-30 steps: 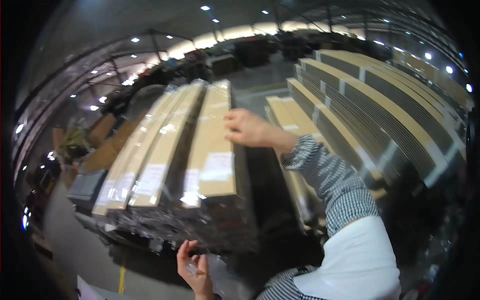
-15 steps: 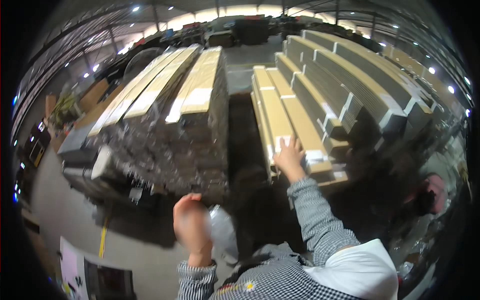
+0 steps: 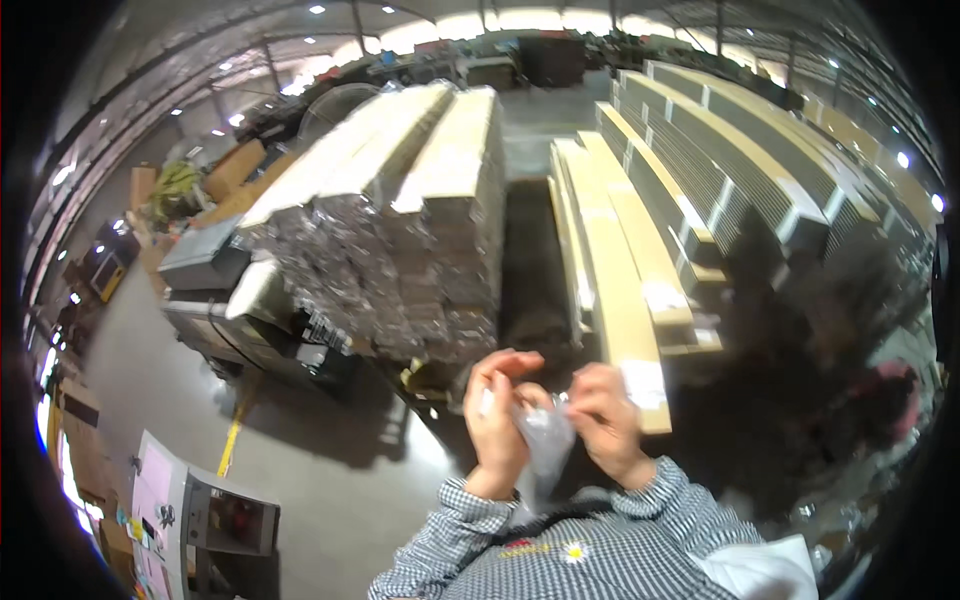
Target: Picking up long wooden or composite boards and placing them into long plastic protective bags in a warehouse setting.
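A clear plastic bag (image 3: pixel 548 442) hangs crumpled between my hands, in front of my checked top. My left hand (image 3: pixel 496 428) is curled round its upper left part, fingertips pointing right. With thumb and fingers pinched together, my right hand (image 3: pixel 606 425) is at the bag's upper right edge; the exact grip is blurred. Just beyond the right hand lies a long flat cardboard carton (image 3: pixel 618 300) with a white label at its near end. That end juts toward me past the neighbouring cartons.
A plastic-wrapped stack of long cartons (image 3: pixel 440 250) stands at the left. More bundled long cardboard pieces (image 3: pixel 700 180) rise in tiers at the right. A grey machine (image 3: pixel 230 520) stands at the lower left, near a yellow floor line (image 3: pixel 232 440). Plastic wrap lies at the lower right.
My right hand has left the carton and come to the bag beside my left hand. The labelled carton's end now sticks out nearer to me. The view has shifted too.
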The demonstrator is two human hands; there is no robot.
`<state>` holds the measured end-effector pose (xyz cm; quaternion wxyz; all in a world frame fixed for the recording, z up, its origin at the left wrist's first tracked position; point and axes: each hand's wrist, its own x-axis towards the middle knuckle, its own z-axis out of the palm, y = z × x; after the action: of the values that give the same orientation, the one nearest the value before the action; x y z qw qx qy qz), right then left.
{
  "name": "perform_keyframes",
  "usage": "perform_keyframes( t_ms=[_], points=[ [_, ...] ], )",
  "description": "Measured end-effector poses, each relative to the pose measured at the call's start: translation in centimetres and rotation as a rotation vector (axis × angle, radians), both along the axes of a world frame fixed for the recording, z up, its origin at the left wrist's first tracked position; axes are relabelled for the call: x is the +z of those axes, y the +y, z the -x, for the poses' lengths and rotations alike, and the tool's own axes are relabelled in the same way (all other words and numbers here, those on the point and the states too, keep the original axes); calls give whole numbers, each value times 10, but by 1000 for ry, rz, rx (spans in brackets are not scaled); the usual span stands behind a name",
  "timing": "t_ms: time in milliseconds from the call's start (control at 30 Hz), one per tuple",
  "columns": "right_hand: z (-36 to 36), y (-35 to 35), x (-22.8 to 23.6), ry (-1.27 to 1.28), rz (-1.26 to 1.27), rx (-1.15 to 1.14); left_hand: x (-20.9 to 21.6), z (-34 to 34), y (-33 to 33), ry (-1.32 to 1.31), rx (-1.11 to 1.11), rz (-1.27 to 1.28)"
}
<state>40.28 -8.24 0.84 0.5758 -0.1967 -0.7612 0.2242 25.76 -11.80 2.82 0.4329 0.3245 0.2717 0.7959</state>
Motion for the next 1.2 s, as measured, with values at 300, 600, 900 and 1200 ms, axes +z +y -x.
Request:
perform_keyframes(
  t_ms=[300, 600, 900, 1200],
  points=[
    [-83, -10, 5, 153, 319, -187, -72, -10, 5, 459, -261, 158],
    [-85, -12, -2, -148, 692, 19, -40, -45, 6, 323, -93, 65],
    [-106, 9, -34, 332, 457, 161, -63, -35, 9, 520, -480, 250],
    [-157, -14, -7, -127, 705, 389, -66, -3, -19, 56, -877, 259]
  ],
)
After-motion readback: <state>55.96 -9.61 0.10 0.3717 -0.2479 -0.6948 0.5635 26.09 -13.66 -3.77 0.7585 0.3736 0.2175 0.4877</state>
